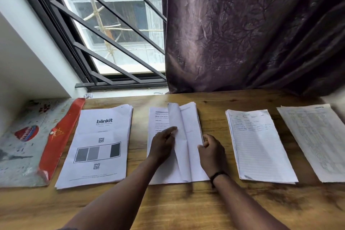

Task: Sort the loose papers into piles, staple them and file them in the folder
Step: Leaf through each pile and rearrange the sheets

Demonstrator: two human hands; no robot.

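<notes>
Presently, four paper piles lie in a row on the wooden desk (186, 209), each apart from its neighbours. The middle pile (194, 155) serves as the reference point.

Left hand (163, 145): rests on the middle pile's left half, fingers extended and nearly flat, the fingertips against a lifted sheet (178, 136) that stands up in a fold along the pile's centre. It presses rather than grasps.

Right hand (211, 152): at the middle pile's right edge, fingers curled, thumb and fingers pinching the edge of the sheets there. A dark wristband (217, 175) sits on that wrist.

Printed text shows on the uncovered upper left part of the middle pile; it is too small to read.

Left of the middle pile: a pile (97, 145) whose top sheet bears the word "blinkit", two QR codes and a row of grey blocks. Further left, just beside that pile, lies a folder (20, 145) with a pale patterned cover and a red flap (59, 138) running diagonally along its right side.

Right of the middle pile: a lined pile (259, 147) with handwriting near the top. Beyond it, at the frame's right edge, a pile (317, 140) of densely printed tables, set at an angle.

Behind the middle pile: a dark purple curtain (252, 30) hangs to the desk's far edge. Behind and to the left is a barred window (115, 30).
</notes>
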